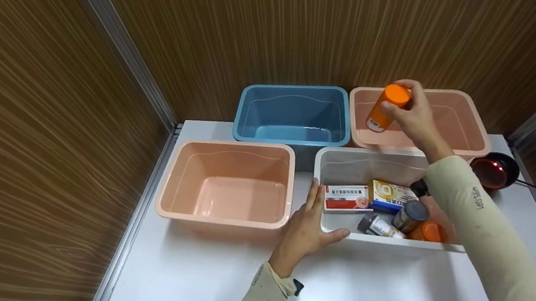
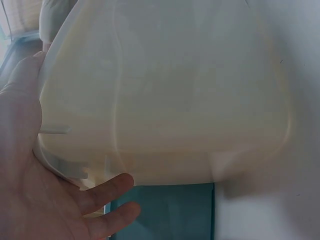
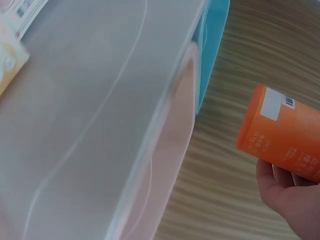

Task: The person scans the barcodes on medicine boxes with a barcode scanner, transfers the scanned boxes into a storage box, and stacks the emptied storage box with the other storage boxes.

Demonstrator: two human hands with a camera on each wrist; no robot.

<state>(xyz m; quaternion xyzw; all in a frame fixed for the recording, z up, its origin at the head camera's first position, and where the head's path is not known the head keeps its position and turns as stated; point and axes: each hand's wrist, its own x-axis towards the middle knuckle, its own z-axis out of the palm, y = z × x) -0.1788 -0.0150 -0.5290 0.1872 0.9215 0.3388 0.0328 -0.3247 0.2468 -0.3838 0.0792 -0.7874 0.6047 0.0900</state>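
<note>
An orange bottle [image 1: 380,112] with an orange cap is gripped by my right hand [image 1: 413,115], tilted above the pink bin [image 1: 457,123] at the back right. The right wrist view shows a label with a barcode on this orange bottle [image 3: 282,132]. My left hand [image 1: 305,229] rests on the near left corner of the white bin [image 1: 399,240], fingers spread along its outer side and thumb on the rim. Inside the white bin are a red-and-white box [image 1: 347,198], a yellow-and-blue box [image 1: 391,196], two dark-capped bottles [image 1: 412,215] and an orange-lidded container [image 1: 427,232]. My right sleeve hides part of that bin.
A blue bin [image 1: 293,112] stands at the back middle, against the wood-grain wall. Another pink bin [image 1: 232,187] is at the left. A black round device [image 1: 495,171] with red lights and a cable sits at the right edge of the white table [image 1: 196,271].
</note>
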